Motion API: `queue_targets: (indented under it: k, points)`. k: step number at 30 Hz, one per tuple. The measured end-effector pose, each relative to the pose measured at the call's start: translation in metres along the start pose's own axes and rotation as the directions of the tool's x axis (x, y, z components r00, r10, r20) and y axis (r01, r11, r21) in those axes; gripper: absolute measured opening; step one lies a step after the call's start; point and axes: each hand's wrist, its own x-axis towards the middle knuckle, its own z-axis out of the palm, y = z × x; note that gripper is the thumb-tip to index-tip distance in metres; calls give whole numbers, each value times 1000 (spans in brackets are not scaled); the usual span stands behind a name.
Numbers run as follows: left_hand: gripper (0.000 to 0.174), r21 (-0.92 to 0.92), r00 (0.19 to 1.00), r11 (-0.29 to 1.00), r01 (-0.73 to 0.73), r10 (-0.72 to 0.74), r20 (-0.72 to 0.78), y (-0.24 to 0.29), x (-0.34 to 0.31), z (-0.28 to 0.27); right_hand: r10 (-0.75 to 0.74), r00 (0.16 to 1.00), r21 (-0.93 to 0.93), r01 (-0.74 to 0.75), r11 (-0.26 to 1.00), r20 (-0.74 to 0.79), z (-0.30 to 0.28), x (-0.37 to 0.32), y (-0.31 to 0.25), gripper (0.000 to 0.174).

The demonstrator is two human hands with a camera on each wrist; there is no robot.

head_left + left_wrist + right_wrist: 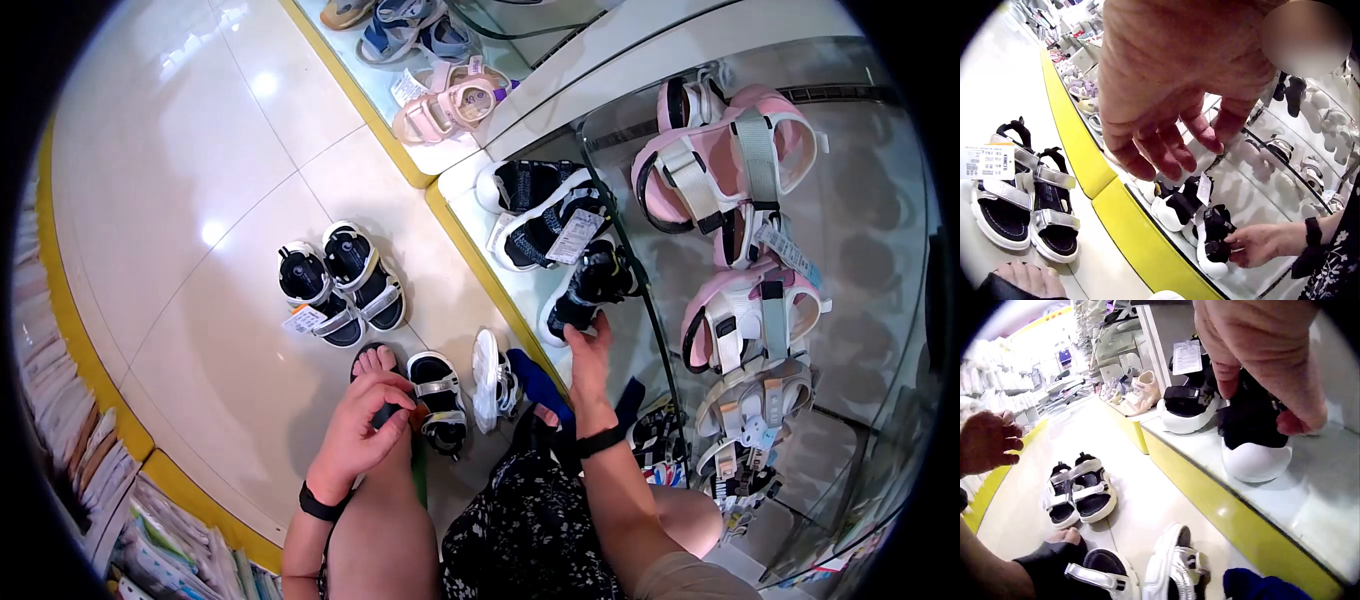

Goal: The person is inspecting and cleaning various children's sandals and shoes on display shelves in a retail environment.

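Note:
The right hand [590,365] is at a black sandal with a white sole [590,285] on the low shelf; in the right wrist view its thumb and fingers [1229,378] grip the black upper [1254,419]. Beside it lies another black sandal with a white tag [575,235]. The left hand [368,425] hangs over the knee, fingers loosely bent, holding nothing; its palm [1179,81] fills the top of the left wrist view. A pair of silver-strapped black sandals [380,300] with a price tag stands on the floor in front of the feet.
Another silver-strapped sandal [438,395] and a white sandal [490,380] are by the feet. Pink sandals [690,180] stand on glass shelving at the right. The low shelf has a yellow edge [480,250]. Packaged goods [70,390] line the left side.

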Motion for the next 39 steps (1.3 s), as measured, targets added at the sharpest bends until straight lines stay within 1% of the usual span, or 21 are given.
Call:
queue_targets:
  k: [1,2,5,6,9,12,15,16,19,20,23,26,29,32,35,38,39]
  points:
    - [9,2,1000,1000,-3,3,-3,0,0,0,-15,1000,-46,15,999,-15,-4,2,-1,72]
    - [8,4,1000,1000,-4,4,-7,-1,-1,0,-52,997,-167,42,985,-56,-9,6,-4,75]
    - [8,1,1000,1000,13,-13,-6,-3,-3,0,-21,998,-77,16,997,-55,-15,13,-39,77]
    - [8,-4,1000,1000,22,-22,-1,-2,-3,1,-116,992,-151,107,983,-49,-14,24,-37,80]
    - [9,-26,999,999,41,-41,8,-2,-2,0,38,990,-181,-13,983,133,-22,35,-45,79]
    - [9,-49,999,997,54,-54,8,-3,-2,0,-24,992,-173,45,984,124,-23,46,-33,76]
    - [10,-49,998,997,60,-59,10,-4,-1,1,25,999,2,-25,1000,36,-15,41,-23,72]
    - [11,-51,998,997,59,-58,7,-4,-1,1,16,1000,58,-16,998,-4,-11,38,-23,66]
    - [11,-49,998,997,61,-62,-4,-6,-3,2,50,996,259,-28,966,-80,-4,34,-24,65]
    - [11,-46,998,997,62,-63,-7,-7,-4,2,90,993,263,-68,962,-73,-4,32,-24,60]
    - [11,-15,999,999,52,-52,-2,-4,-3,1,206,978,170,-206,964,19,-9,33,-28,62]
    - [10,-11,999,999,38,-38,-12,-7,-4,0,131,991,-55,-131,990,12,-12,26,-43,61]
    - [10,-20,999,999,36,-36,-15,-6,-3,-1,40,996,-178,-54,983,-84,-22,27,-34,71]
    - [10,-19,999,999,36,-36,-12,-6,-3,0,75,997,-122,-78,990,-29,-25,27,-46,76]
    - [10,-15,999,999,46,-46,-6,-5,-3,0,185,977,-157,-168,973,106,-27,43,-52,74]
    - [10,-14,999,999,40,-40,-4,-6,-3,-1,253,957,-221,-218,951,142,-35,65,-41,62]
    - [10,-21,999,998,52,-52,0,-6,-3,0,222,963,-216,-188,958,150,-39,71,-37,57]
